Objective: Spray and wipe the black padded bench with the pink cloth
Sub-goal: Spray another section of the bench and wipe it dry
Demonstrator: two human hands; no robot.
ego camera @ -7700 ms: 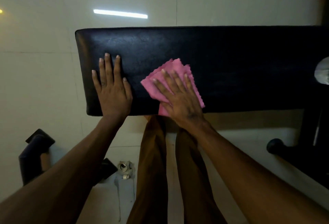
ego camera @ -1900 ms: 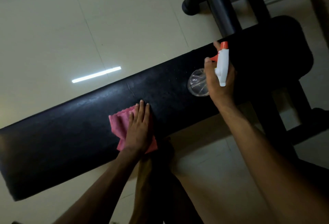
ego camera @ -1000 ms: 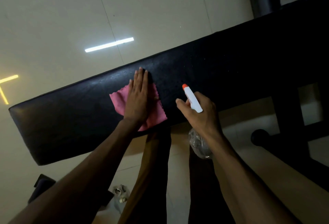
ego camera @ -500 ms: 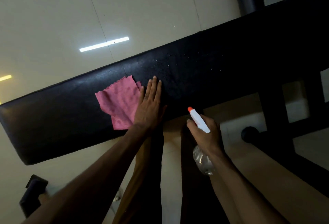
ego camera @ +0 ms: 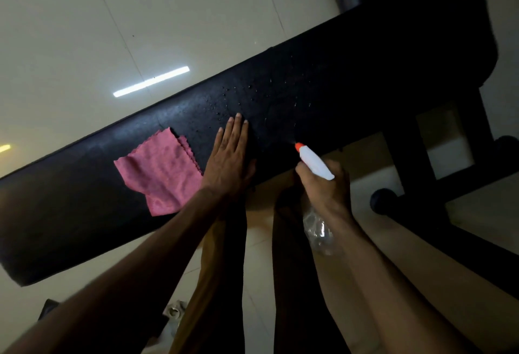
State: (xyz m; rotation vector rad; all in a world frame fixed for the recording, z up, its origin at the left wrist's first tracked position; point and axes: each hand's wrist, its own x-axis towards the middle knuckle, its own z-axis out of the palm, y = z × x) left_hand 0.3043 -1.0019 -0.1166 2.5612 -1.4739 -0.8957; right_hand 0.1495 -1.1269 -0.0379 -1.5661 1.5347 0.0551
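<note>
Head view: pale tiled floor (ego camera: 84, 30) w/ a bright strip-light reflection at approx 10 o'clock. The black padded bench (ego camera: 337, 78) runs diagonally, from 8 o'clock at lower left up to 2 o'clock at upper right; dark frame legs & a round foot show at 3–4 o'clock. Fine droplets speckle the pad just past centre, towards 12 o'clock.

Pink cloth (ego camera: 161, 169) lies loosely folded on the pad at approx 9 o'clock from centre, near the bench's close edge, zigzag hem on its right side. Left hand (ego camera: 230, 162) is flat on the pad, palm down, fingers straight & close together pointing to 12–1 o'clock; its left side sits right beside the cloth edge, can't tell if it touches.

Right hand (ego camera: 325, 188) at 4 o'clock from centre, off the near edge of the bench, fist wrapped round a spray bottle (ego camera: 316, 165): white head w/ orange nozzle aimed at 11 o'clock towards the pad, clear body hanging below the wrist. Person's trouser legs at 6 o'clock.
</note>
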